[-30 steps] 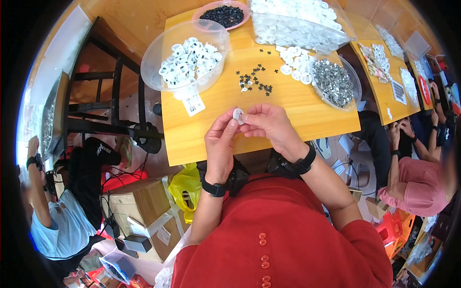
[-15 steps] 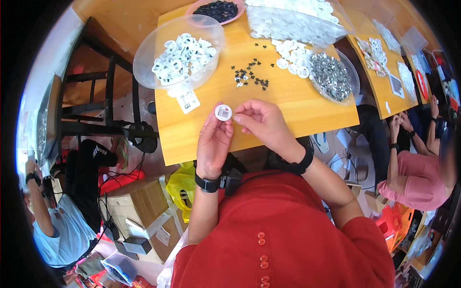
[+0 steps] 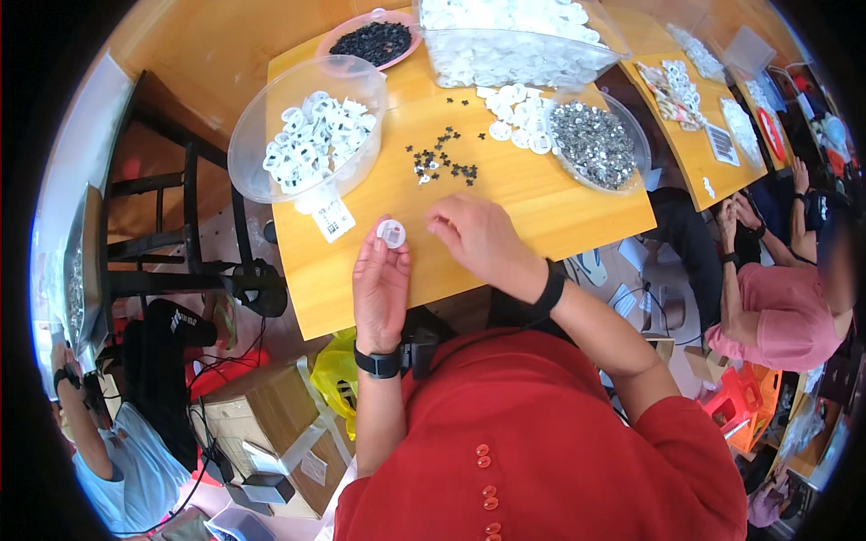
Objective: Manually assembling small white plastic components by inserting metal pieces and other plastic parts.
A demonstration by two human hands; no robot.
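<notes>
Between the thumb and fingertips of my left hand (image 3: pixel 382 284) is a small round white plastic part (image 3: pixel 391 233), held just above the table's near edge. A greyish, squarish shape shows in its face, too small to make out. To its right, over the wooden table, my right hand (image 3: pixel 487 239) is half curled, fingertips loosely apart and pointing left. I see nothing between them. Just beyond it several small black cross-shaped pieces (image 3: pixel 446 137) lie scattered, with a white bit among them. Several white discs (image 3: pixel 518 115) lie farther back.
A clear tub of white ring parts (image 3: pixel 244 144) stands at left, a paper label (image 3: pixel 333 221) before it. A clear bowl of small metal parts (image 3: pixel 591 144) sits at right. Behind are a pink dish of black pieces (image 3: pixel 370 43) and a clear bin of white parts (image 3: pixel 510 54). Other people sit on both sides.
My right hand has drawn away from the round white part and lifted off to the right. My left hand still holds that part. The whole view has shifted slightly.
</notes>
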